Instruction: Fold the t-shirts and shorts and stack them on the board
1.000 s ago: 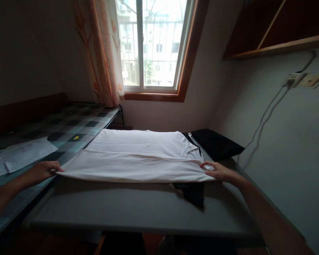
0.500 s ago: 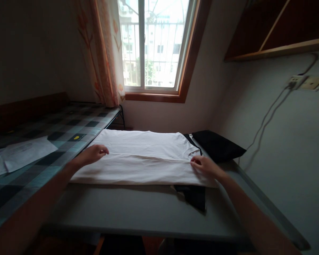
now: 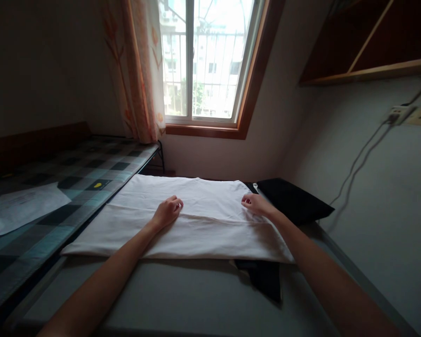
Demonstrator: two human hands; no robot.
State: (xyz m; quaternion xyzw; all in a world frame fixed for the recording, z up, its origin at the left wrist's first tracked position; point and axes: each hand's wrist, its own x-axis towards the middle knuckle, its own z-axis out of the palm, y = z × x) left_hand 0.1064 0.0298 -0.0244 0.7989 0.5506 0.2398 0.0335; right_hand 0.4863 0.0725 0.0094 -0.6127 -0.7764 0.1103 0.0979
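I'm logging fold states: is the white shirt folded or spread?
Partly folded: the white shirt has its near side turned over, the far part flat.

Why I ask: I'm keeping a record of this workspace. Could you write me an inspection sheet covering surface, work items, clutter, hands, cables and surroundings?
Surface: grey tabletop, partly covered by cloth.
Work items: white cloth, near side folded over; black fabric piece sticking out beneath its near edge.
Clutter: papers on the checked mattress; black item at the table's right side.
Hands: left hand by the fold, right hand by the cloth's right end; fingers curled, grip unclear.
Cables: cord hanging from the wall socket.
Surroundings: window, curtain, wooden shelf; other people: nothing seen.
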